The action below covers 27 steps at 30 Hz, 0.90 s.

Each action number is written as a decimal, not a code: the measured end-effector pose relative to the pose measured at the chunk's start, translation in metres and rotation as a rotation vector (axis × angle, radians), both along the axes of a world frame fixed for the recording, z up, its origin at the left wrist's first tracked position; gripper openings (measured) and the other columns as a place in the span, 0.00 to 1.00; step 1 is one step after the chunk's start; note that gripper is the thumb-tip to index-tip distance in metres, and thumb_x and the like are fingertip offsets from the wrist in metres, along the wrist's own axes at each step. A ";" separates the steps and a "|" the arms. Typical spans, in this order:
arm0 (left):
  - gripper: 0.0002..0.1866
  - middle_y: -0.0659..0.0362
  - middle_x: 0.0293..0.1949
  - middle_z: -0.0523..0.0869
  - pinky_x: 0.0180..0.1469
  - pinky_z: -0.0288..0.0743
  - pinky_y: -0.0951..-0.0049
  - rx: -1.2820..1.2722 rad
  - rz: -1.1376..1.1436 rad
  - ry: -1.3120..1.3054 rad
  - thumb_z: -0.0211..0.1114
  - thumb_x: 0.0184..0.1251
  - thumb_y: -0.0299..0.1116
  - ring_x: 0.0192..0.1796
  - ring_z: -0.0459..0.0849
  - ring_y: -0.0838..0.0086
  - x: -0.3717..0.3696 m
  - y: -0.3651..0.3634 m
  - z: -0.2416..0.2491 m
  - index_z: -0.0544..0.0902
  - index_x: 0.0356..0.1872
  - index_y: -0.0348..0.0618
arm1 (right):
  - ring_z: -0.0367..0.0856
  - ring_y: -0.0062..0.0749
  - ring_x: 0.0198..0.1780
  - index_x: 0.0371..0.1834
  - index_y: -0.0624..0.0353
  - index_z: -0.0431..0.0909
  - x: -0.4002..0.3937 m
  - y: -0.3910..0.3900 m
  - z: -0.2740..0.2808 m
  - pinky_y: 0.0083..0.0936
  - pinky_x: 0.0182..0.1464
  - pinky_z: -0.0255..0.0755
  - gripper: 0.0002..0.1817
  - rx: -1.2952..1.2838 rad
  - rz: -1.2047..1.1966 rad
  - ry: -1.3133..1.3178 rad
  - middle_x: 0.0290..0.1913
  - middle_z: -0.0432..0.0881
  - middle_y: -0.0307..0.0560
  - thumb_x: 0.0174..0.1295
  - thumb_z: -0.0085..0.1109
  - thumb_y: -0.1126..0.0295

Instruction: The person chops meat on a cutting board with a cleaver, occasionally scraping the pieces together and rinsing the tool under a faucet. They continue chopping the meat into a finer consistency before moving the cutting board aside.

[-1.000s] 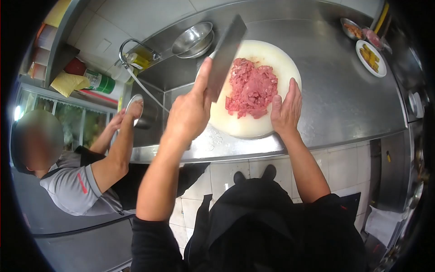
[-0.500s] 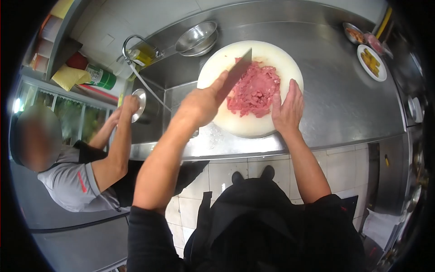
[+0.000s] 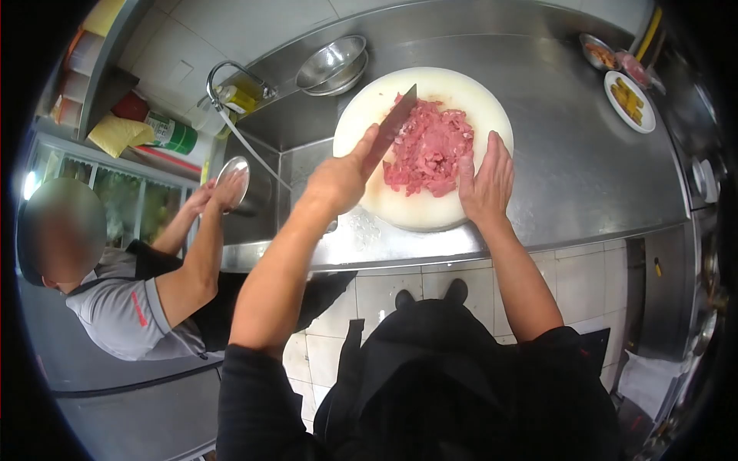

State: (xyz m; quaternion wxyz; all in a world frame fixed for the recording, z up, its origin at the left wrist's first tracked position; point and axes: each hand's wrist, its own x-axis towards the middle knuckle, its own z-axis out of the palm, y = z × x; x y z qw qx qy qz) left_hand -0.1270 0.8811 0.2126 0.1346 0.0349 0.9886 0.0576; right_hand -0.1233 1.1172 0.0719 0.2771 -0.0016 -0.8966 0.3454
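My left hand (image 3: 336, 183) is closed round the handle of a cleaver (image 3: 393, 125). Its broad dark blade slants up and to the right along the left edge of a pile of chopped raw meat (image 3: 434, 150). The meat lies spread on a round white cutting board (image 3: 483, 92). At the board's right rim my right hand (image 3: 487, 184) is open, fingers stretched out and thumb apart, beside the right edge of the meat.
Left, a co-worker (image 3: 146, 307) handles a shiny round dish (image 3: 240, 184) over the sink (image 3: 261, 207), near a curved faucet (image 3: 223, 65). Metal bowls (image 3: 333, 65) stand behind the board. Far right are a plate of yellow pieces (image 3: 647, 123) and a small bowl (image 3: 588, 42).
The cleaver has shifted left, from over the meat to its left edge. My right hand stays nearly in place. The co-worker's hand has moved onto the face of the dish.
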 end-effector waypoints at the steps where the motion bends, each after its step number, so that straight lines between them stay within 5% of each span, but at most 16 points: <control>1: 0.34 0.35 0.44 0.86 0.55 0.76 0.48 0.024 -0.026 0.004 0.47 0.77 0.38 0.49 0.85 0.41 -0.004 0.000 0.013 0.46 0.79 0.77 | 0.61 0.60 0.71 0.74 0.70 0.56 -0.003 0.002 0.000 0.49 0.72 0.52 0.43 0.003 -0.007 -0.003 0.71 0.62 0.68 0.72 0.43 0.41; 5: 0.33 0.38 0.45 0.86 0.56 0.74 0.47 0.076 0.137 -0.009 0.47 0.77 0.38 0.50 0.84 0.42 0.021 0.004 0.004 0.50 0.79 0.75 | 0.61 0.59 0.71 0.74 0.70 0.56 -0.003 -0.001 -0.002 0.49 0.72 0.52 0.42 0.027 -0.021 -0.005 0.71 0.62 0.67 0.72 0.43 0.42; 7: 0.35 0.35 0.41 0.86 0.54 0.74 0.45 0.021 0.002 -0.047 0.49 0.76 0.37 0.46 0.84 0.39 0.018 -0.009 -0.009 0.48 0.79 0.75 | 0.61 0.59 0.71 0.74 0.70 0.56 -0.001 0.000 0.001 0.49 0.73 0.51 0.42 0.022 -0.017 -0.016 0.71 0.62 0.67 0.72 0.43 0.42; 10: 0.36 0.32 0.39 0.85 0.54 0.73 0.44 0.185 -0.003 0.031 0.49 0.76 0.37 0.46 0.83 0.37 0.024 -0.010 0.033 0.45 0.79 0.79 | 0.61 0.59 0.72 0.75 0.70 0.55 -0.002 0.000 0.001 0.49 0.73 0.51 0.43 0.007 -0.003 -0.015 0.71 0.62 0.67 0.71 0.44 0.42; 14: 0.35 0.36 0.37 0.86 0.51 0.75 0.44 -0.042 0.005 -0.036 0.49 0.76 0.36 0.42 0.85 0.39 0.031 -0.009 0.000 0.48 0.78 0.77 | 0.60 0.58 0.72 0.75 0.70 0.56 0.001 -0.001 0.003 0.49 0.73 0.51 0.43 0.003 -0.012 -0.020 0.72 0.62 0.66 0.71 0.45 0.42; 18: 0.36 0.32 0.37 0.85 0.51 0.77 0.46 0.224 -0.007 0.101 0.49 0.77 0.37 0.42 0.86 0.40 0.039 -0.020 0.026 0.44 0.79 0.79 | 0.61 0.59 0.71 0.74 0.70 0.56 -0.003 0.002 0.000 0.49 0.73 0.51 0.43 0.015 -0.030 -0.030 0.71 0.63 0.66 0.71 0.46 0.42; 21: 0.36 0.38 0.38 0.87 0.50 0.77 0.45 -0.101 0.000 -0.087 0.50 0.76 0.35 0.42 0.86 0.41 0.038 -0.021 -0.005 0.46 0.79 0.78 | 0.61 0.59 0.71 0.74 0.70 0.56 -0.004 -0.001 0.002 0.49 0.73 0.51 0.43 0.018 -0.022 -0.021 0.71 0.63 0.66 0.70 0.47 0.42; 26: 0.36 0.35 0.33 0.85 0.46 0.76 0.43 0.240 0.037 0.109 0.52 0.76 0.35 0.39 0.85 0.40 0.058 -0.026 0.033 0.49 0.79 0.77 | 0.61 0.59 0.71 0.74 0.71 0.56 -0.004 0.001 0.004 0.49 0.73 0.52 0.43 0.023 -0.016 -0.022 0.71 0.64 0.67 0.71 0.47 0.43; 27: 0.36 0.36 0.34 0.86 0.46 0.76 0.44 0.138 0.013 0.055 0.52 0.75 0.35 0.39 0.85 0.40 0.057 -0.029 0.026 0.49 0.79 0.77 | 0.61 0.59 0.71 0.74 0.71 0.56 -0.004 0.000 0.004 0.49 0.73 0.52 0.43 0.018 -0.020 -0.017 0.71 0.64 0.67 0.70 0.47 0.43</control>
